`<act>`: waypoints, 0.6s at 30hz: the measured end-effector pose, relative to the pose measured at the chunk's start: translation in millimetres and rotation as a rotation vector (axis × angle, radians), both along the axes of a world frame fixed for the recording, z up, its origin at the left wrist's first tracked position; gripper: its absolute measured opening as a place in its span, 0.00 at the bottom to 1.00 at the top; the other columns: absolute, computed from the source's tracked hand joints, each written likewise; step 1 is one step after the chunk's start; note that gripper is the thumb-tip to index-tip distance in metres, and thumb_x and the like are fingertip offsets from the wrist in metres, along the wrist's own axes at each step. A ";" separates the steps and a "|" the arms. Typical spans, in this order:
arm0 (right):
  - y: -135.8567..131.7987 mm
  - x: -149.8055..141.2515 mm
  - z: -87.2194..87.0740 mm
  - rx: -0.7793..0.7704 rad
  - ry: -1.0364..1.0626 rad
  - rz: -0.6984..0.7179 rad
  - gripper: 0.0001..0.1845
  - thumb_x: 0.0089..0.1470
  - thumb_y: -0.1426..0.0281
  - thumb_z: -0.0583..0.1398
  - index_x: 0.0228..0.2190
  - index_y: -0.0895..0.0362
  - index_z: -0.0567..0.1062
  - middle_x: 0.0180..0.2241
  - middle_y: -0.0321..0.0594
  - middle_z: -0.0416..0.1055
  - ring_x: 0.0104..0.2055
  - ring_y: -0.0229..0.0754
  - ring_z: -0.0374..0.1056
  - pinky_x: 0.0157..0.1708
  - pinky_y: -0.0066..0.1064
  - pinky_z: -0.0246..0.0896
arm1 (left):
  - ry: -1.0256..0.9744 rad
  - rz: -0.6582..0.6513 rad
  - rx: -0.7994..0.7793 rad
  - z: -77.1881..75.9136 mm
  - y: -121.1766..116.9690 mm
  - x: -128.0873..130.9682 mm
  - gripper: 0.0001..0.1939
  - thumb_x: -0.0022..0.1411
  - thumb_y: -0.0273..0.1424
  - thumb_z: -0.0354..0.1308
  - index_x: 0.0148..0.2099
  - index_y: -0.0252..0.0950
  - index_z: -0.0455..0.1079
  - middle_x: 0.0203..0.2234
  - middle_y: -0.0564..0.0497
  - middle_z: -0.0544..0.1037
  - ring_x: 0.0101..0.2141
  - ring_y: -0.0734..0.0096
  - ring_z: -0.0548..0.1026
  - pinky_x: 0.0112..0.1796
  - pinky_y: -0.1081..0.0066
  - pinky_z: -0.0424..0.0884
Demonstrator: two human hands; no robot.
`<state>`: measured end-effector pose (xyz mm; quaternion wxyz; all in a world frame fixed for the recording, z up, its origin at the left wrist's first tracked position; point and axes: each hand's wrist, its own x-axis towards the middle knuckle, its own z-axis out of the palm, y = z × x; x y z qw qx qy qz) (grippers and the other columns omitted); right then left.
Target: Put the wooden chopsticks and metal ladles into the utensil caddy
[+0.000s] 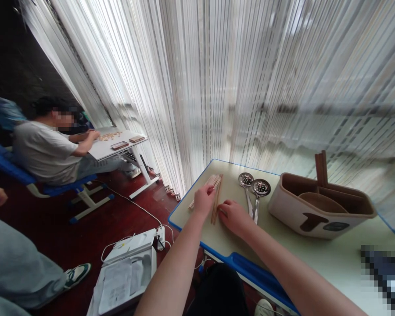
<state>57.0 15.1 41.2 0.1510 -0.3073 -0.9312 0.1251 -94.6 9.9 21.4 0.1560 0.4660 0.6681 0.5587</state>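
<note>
On the table top a pale bundle of chopsticks lies beside a few darker wooden chopsticks. My left hand is closed over the pale bundle, its thumb and forefinger pinched at the sticks and its palm hiding their middle. Just right of the darker sticks rests my right hand, fingers curled and fingertips close to them; whatever is under those fingers is hidden. Two metal slotted ladles, one on the left and one on the right, lie beyond my right hand with handles toward me.
A beige and brown utensil caddy stands on the right, with brown sticks upright in it. A blue rim edges the table. Left are a seated person at another table, a standing person's leg, an open white box and cables.
</note>
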 end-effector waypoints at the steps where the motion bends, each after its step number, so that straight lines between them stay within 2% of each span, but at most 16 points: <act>1: -0.9 -0.5 0.2 0.004 -0.001 -0.014 0.15 0.55 0.68 0.50 0.37 0.56 0.75 0.35 0.44 0.68 0.40 0.42 0.63 0.43 0.29 0.54 | -0.007 0.004 0.017 -0.4 -0.3 0.7 0.12 0.52 0.32 0.57 0.40 0.34 0.73 0.30 0.46 0.78 0.33 0.65 0.76 0.39 0.66 0.71; 5: -3.8 -4.6 0.7 0.030 -0.020 -0.043 0.15 0.55 0.67 0.50 0.39 0.56 0.73 0.36 0.44 0.68 0.41 0.42 0.63 0.42 0.29 0.53 | -0.025 0.028 0.061 -1.3 -2.7 5.4 0.13 0.54 0.32 0.55 0.41 0.34 0.72 0.32 0.46 0.78 0.34 0.67 0.76 0.40 0.66 0.71; 8: -4.1 -7.8 0.9 0.036 -0.054 -0.092 0.14 0.55 0.66 0.50 0.34 0.57 0.74 0.35 0.44 0.69 0.40 0.42 0.63 0.41 0.29 0.53 | -0.012 0.027 0.075 -1.8 -4.7 8.5 0.13 0.55 0.34 0.55 0.42 0.34 0.72 0.32 0.45 0.78 0.34 0.67 0.76 0.40 0.67 0.71; 11: -3.1 -8.7 0.4 0.034 -0.093 -0.186 0.13 0.54 0.68 0.50 0.31 0.59 0.73 0.34 0.45 0.69 0.38 0.43 0.65 0.39 0.29 0.54 | 0.015 0.012 0.093 -1.4 -6.1 9.9 0.14 0.56 0.35 0.54 0.42 0.34 0.71 0.33 0.45 0.78 0.35 0.67 0.76 0.40 0.67 0.71; 18: 2.6 -9.6 2.6 -0.052 -0.116 -0.454 0.11 0.50 0.73 0.53 0.32 0.62 0.75 0.34 0.51 0.73 0.37 0.46 0.68 0.35 0.31 0.58 | 0.031 -0.035 0.099 0.0 -5.0 12.7 0.13 0.56 0.35 0.54 0.42 0.35 0.71 0.33 0.45 0.78 0.35 0.67 0.75 0.40 0.67 0.71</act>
